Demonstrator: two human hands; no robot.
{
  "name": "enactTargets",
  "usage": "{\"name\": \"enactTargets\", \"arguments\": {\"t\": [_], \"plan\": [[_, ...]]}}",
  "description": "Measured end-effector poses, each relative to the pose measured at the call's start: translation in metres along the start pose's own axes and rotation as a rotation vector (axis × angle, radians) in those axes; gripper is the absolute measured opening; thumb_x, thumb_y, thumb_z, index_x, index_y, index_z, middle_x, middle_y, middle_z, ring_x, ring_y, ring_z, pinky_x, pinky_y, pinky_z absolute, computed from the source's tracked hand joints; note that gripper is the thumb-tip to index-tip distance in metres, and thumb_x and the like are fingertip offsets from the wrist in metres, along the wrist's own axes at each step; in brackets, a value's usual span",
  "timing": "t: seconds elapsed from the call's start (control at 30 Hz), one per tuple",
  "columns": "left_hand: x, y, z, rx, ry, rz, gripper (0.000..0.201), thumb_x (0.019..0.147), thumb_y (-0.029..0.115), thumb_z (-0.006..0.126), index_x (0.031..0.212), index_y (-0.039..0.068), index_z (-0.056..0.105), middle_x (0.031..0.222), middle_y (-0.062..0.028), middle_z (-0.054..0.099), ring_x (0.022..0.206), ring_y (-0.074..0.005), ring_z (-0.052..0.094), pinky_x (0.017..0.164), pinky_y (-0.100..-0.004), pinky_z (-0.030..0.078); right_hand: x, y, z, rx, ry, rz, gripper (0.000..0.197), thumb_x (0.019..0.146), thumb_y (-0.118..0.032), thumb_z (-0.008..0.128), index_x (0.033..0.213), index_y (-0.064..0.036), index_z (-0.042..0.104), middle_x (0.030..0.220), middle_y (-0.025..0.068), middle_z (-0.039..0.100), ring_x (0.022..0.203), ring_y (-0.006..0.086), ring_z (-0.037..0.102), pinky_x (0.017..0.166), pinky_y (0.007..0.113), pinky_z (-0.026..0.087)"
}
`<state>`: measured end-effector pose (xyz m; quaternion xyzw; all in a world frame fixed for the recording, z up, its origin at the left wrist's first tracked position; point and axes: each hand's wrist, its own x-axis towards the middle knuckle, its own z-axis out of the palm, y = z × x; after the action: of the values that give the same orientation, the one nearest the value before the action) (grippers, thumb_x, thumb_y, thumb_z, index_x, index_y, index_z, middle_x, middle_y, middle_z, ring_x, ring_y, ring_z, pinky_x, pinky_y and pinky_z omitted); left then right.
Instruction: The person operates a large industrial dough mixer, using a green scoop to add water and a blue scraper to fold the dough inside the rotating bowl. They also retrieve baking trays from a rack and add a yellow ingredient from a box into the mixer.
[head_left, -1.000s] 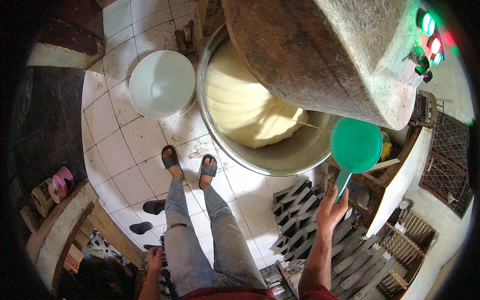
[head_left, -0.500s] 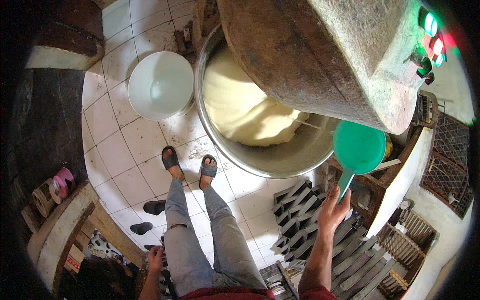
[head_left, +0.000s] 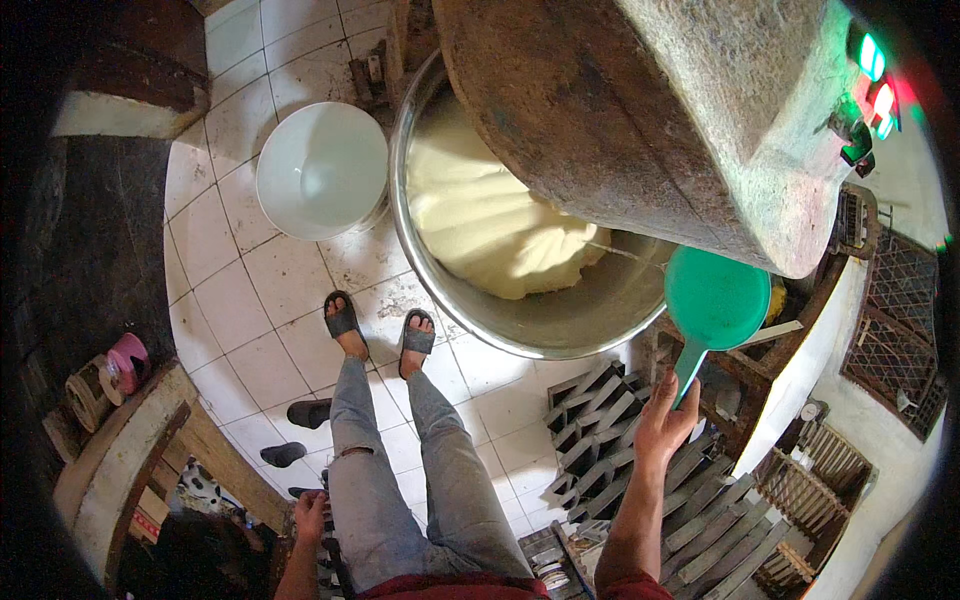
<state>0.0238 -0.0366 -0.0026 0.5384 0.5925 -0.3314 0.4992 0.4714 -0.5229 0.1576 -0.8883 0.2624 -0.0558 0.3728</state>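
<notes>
The right hand [head_left: 668, 420] has its fingers wrapped around the handle of a green plastic dipper with a round pan [head_left: 716, 300]. The pan is at the right edge of a large, round, silver metal bowl [head_left: 560, 330], overlapping its rim in view; whether they touch cannot be told. Pale yellow dough [head_left: 485, 235] lies in the bowl, with bare metal toward the near rim. A bulky brown-and-grey machine housing [head_left: 640, 130] overhangs it, its lower edge close to the pan, leaving tight room there. White floor tiles [head_left: 240, 290] give wider space around the person's 2 black sandals [head_left: 342, 318]; a round white bucket [head_left: 335, 200] stands just beside the bowl's left rim. The left hand [head_left: 309, 515] is low beside grey-blue jeans [head_left: 375, 490], fingers curled; I cannot tell whether they pinch anything.
</notes>
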Motion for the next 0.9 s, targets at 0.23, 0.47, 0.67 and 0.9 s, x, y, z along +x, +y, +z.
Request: {"name": "enactTargets", "arguments": {"t": [0.23, 0.47, 0.67, 0.9], "plan": [[-0.002, 0.002, 0.002, -0.046, -0.004, 0.018, 0.022, 0.097, 0.023, 0.064, 0.106, 0.003, 0.060, 0.093, -0.0066, 0.066, 0.078, -0.0185, 0.064, 0.063, -0.0341, 0.054, 0.001, -0.005, -0.001, -0.002, 0.004, 0.023, 0.029, 0.103, -0.032, 0.055, 0.104, -0.0024, 0.055, 0.076, -0.0034, 0.049, 0.064, 0.0047, 0.042, 0.055, 0.022, 0.034], [-0.003, 0.011, 0.005, 0.068, 0.006, 0.028, 0.025, 0.097, 0.024, 0.064, 0.110, 0.002, 0.062, 0.094, -0.0078, 0.066, 0.082, -0.0191, 0.064, 0.064, -0.0359, 0.056, 0.007, 0.001, -0.002, -0.070, 0.065, -0.065, 0.029, 0.103, -0.029, 0.054, 0.101, -0.0001, 0.056, 0.077, -0.0008, 0.052, 0.068, 0.0089, 0.045, 0.060, 0.025, 0.037], [0.005, -0.005, 0.003, -0.025, 0.007, -0.034, 0.026, 0.097, 0.024, 0.063, 0.110, 0.001, 0.061, 0.096, -0.0093, 0.066, 0.081, -0.0199, 0.065, 0.066, -0.0354, 0.058, 0.004, -0.008, -0.003, -0.008, 0.026, -0.013, 0.027, 0.104, -0.028, 0.054, 0.104, -0.0010, 0.056, 0.075, -0.0032, 0.050, 0.063, 0.0054, 0.043, 0.055, 0.022, 0.034], [0.007, -0.015, -0.004, -0.007, -0.024, 0.040, 0.026, 0.098, 0.024, 0.063, 0.109, 0.001, 0.060, 0.094, -0.0087, 0.065, 0.077, -0.0189, 0.065, 0.065, -0.0348, 0.057, 0.004, -0.009, 0.000, -0.012, 0.040, -0.008, 0.026, 0.104, -0.027, 0.053, 0.106, -0.0012, 0.056, 0.074, -0.0047, 0.048, 0.061, 0.0039, 0.041, 0.053, 0.022, 0.033]]}}
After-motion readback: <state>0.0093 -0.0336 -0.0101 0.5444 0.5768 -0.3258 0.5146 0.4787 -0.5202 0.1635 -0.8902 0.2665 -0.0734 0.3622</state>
